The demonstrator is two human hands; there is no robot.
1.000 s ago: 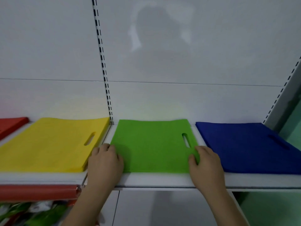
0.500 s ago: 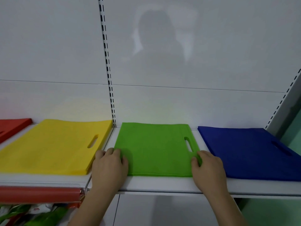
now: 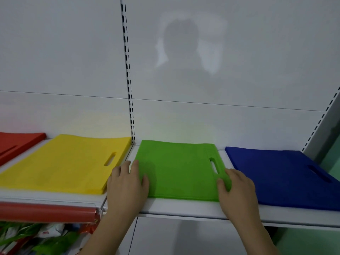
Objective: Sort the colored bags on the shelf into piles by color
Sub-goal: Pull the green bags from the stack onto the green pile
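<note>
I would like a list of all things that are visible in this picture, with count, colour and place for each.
red bags: one pile, red, far left of shelf
yellow bags: one pile, yellow, left of the upright rail
green bags: one pile, green, centre
blue bags: one pile, dark blue, right
shelf: one, white, under the piles
red strip: one, red, shelf front at lower left
mixed items: count unclear, green and white, below the shelf at left
left hand: one, on the green pile's left edge
right hand: one, on the green pile's right edge
</note>
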